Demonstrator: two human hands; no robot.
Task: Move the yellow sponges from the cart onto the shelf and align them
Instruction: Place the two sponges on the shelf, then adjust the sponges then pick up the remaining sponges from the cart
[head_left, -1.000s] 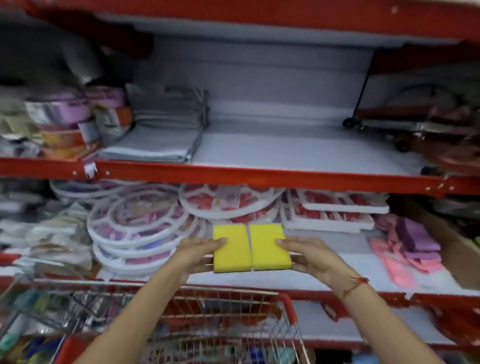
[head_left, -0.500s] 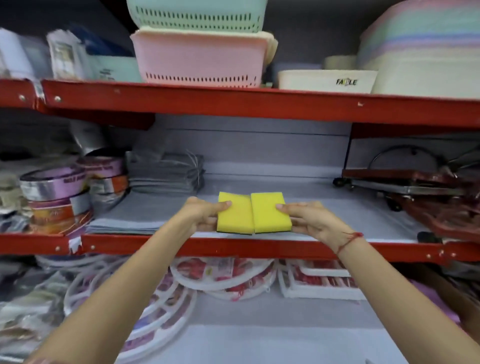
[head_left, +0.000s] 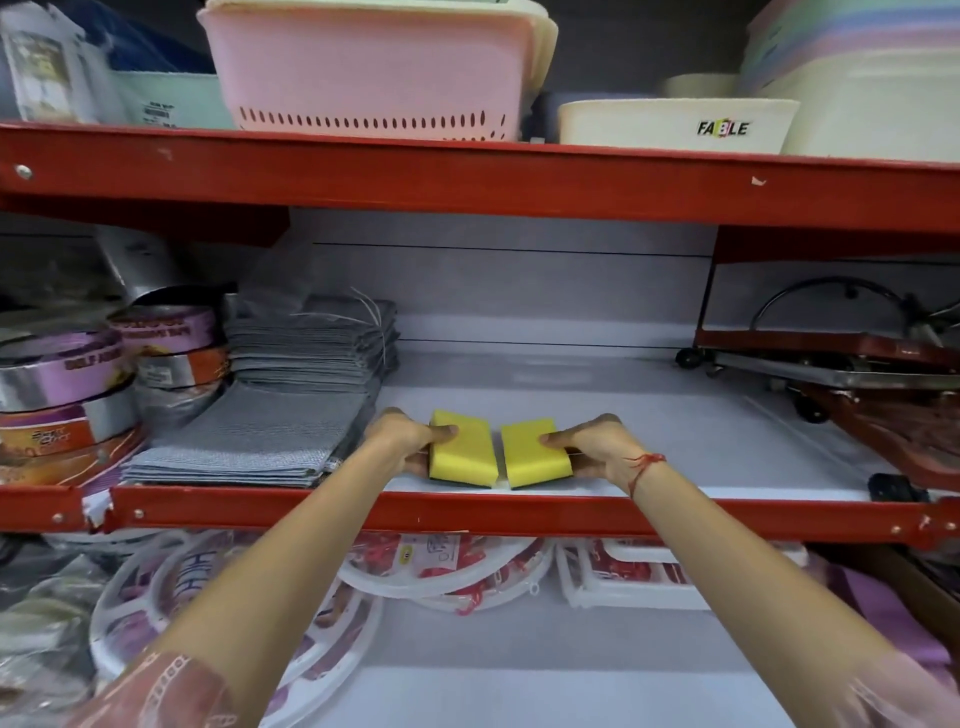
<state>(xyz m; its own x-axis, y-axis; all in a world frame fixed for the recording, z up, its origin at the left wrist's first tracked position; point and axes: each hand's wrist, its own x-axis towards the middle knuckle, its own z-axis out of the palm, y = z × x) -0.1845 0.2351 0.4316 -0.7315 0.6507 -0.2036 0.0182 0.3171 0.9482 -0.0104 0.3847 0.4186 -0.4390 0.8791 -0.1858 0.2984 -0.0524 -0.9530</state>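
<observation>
Two yellow sponges sit at the front of the white middle shelf (head_left: 675, 415), just behind its red front rail. My left hand (head_left: 402, 439) grips the left yellow sponge (head_left: 464, 451), thumb on top. My right hand (head_left: 592, 447), with a red thread at the wrist, grips the right yellow sponge (head_left: 532, 451). A narrow gap separates the sponges, which angle slightly apart toward the back. Each shows a dark underside at its front edge. The cart is out of view.
Stacked grey cloths (head_left: 280, 415) lie just left of my left hand; tape rolls (head_left: 78, 389) stand further left. A red-framed metal trolley (head_left: 857, 384) fills the shelf's right end. Baskets (head_left: 374, 67) sit on the shelf above, white plastic hangers (head_left: 218, 597) below.
Both hands carried the sponges up from cart height, over the red rail, onto the middle shelf. The sponges, pressed together earlier, are now slightly apart.
</observation>
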